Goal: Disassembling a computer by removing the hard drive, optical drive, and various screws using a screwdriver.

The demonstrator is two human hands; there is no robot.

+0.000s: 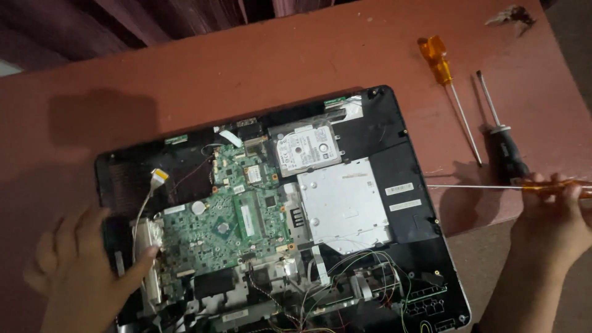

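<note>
Your two hands are bare: no gloves, no rings, no watch. Your left hand [83,265] shows no sleeve up to the frame edge. Your right hand [552,216] and its forearm are also uncovered, with short nails.

The opened laptop [277,216] is lying flat, its green circuit board exposed, under the left hand [80,265]. The orange-handled screwdriver [493,187] is lying level in the right hand [555,216], its tip pointing at the laptop's edge.

Red table [277,55], laptop [401,160], screwdrivers [447,83]
</note>
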